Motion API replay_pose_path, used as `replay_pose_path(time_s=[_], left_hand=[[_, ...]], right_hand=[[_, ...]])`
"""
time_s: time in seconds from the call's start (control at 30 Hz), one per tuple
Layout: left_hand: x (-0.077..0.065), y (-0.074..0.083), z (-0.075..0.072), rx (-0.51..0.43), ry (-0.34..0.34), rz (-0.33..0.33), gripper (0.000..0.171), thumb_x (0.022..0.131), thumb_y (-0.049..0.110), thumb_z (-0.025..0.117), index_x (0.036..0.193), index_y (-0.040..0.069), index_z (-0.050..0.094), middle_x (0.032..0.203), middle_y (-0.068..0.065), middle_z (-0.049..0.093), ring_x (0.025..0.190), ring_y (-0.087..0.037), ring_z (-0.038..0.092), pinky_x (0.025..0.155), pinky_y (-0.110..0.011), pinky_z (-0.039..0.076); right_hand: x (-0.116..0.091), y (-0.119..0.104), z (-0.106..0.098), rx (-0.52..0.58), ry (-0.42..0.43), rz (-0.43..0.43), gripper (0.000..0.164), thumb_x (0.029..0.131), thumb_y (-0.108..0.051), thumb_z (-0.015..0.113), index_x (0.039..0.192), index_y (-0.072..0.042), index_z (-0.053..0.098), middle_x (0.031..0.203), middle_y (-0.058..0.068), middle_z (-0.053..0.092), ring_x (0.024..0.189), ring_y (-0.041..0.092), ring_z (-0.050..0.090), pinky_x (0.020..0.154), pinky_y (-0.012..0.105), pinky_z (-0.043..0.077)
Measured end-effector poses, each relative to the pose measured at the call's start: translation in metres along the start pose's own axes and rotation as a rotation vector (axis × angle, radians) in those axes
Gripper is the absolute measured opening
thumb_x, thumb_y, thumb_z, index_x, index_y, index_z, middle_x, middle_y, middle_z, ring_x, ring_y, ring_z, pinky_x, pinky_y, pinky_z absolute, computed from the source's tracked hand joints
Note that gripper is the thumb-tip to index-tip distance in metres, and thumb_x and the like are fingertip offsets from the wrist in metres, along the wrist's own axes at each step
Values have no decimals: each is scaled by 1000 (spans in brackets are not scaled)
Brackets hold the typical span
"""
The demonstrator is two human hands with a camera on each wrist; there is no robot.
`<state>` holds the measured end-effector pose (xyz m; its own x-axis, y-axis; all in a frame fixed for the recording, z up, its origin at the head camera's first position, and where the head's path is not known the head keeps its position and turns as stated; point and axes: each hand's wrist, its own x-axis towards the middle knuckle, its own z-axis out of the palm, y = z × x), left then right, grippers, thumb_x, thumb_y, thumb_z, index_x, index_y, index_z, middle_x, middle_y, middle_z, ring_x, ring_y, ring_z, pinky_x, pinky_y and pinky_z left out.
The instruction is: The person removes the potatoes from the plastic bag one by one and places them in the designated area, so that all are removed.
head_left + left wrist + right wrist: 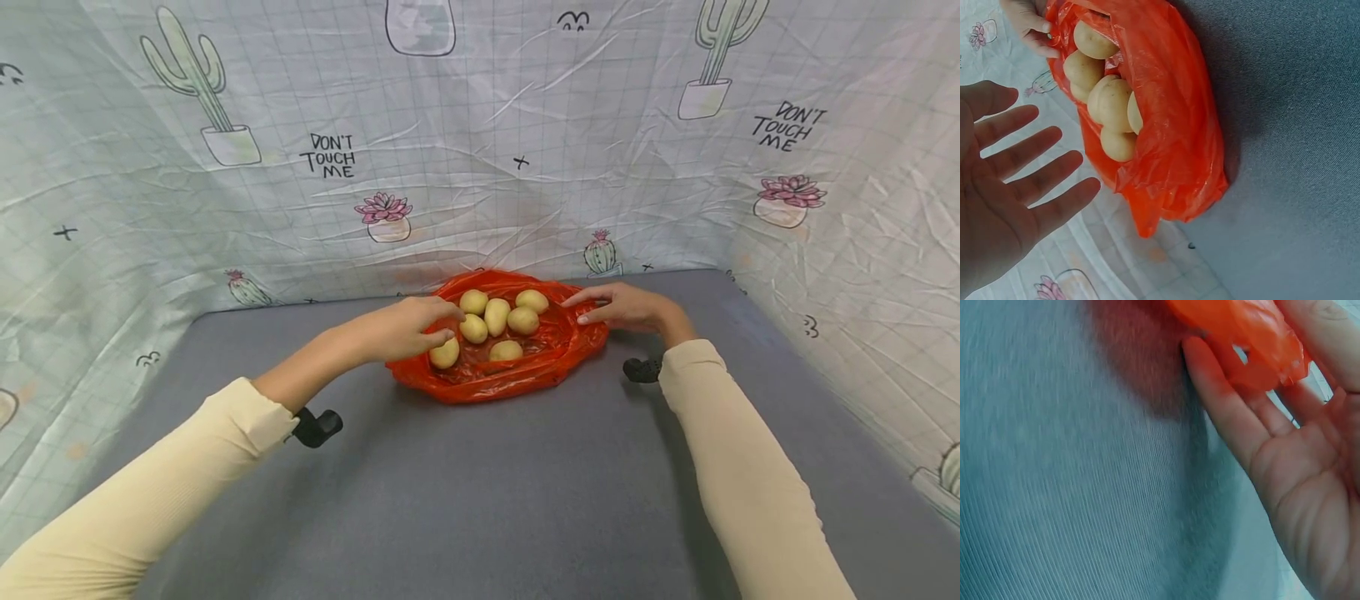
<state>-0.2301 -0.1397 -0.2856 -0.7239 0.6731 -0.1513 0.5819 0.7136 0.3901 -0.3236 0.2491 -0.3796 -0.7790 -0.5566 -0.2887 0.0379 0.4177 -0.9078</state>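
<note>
An open red plastic bag (517,385) lies on the grey surface with several potatoes (497,317) inside. My left hand (408,327) reaches over the bag's left side in the head view, close above a potato (444,353). In the left wrist view, that hand's fingers (1029,153) are straight and spread, with nothing held. At the bag's right rim, my right hand (630,307) has its thumb and fingers apart, with red plastic between them. The right wrist view shows its fingers (1225,406) nearly straight beside the plastic (1241,325), partly hidden by it.
A grey cloth-covered table (480,500) spreads under the bag and both arms. Pale fabric (480,200) printed with cacti and lettering hangs behind and at both sides. Black curved pieces (318,427) sit at both wrists.
</note>
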Motion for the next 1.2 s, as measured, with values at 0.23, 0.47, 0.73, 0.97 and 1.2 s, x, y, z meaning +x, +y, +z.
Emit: replay_pose_path(time_s=[0.23, 0.47, 0.73, 0.97, 1.2], left_hand=[[-2, -3, 4, 2, -21, -18, 41, 105, 21, 55, 143, 5, 55, 146, -13, 54, 136, -30, 48, 114, -50, 40], [-1, 0, 2, -14, -7, -18, 41, 105, 23, 55, 143, 7, 56, 146, -11, 54, 136, -27, 47, 113, -48, 40], [-2, 0, -1, -28, -1, -12, 39, 105, 22, 55, 141, 9, 57, 145, -10, 55, 135, -27, 48, 112, -48, 42], [-3, -1, 3, -39, 0, -5, 41, 105, 20, 56, 143, 7, 55, 147, -10, 54, 138, -28, 47, 114, -49, 39], [2, 0, 6, -18, -16, 16, 40, 105, 19, 56, 142, 6, 57, 145, -11, 55, 136, -29, 48, 115, -49, 38]], right_hand=[[-4, -4, -5, 44, -35, 34, 53, 97, -9, 70, 147, -5, 52, 162, 9, 30, 130, 23, 52, 99, 34, 53], [-15, 0, -13, -35, -43, -28, 55, 97, -12, 71, 148, -8, 50, 161, 12, 29, 123, 21, 56, 95, 33, 54], [-23, 13, -11, 58, 28, -69, 40, 96, -2, 68, 129, 3, 46, 144, 18, 39, 111, 23, 62, 90, 42, 58], [-13, 12, -2, 8, 22, -30, 40, 94, -6, 72, 129, 3, 54, 138, 19, 45, 103, 22, 67, 89, 39, 58], [-9, 9, 2, 7, 35, 5, 33, 95, -4, 71, 121, 4, 52, 129, 17, 45, 98, 19, 64, 86, 39, 59]])
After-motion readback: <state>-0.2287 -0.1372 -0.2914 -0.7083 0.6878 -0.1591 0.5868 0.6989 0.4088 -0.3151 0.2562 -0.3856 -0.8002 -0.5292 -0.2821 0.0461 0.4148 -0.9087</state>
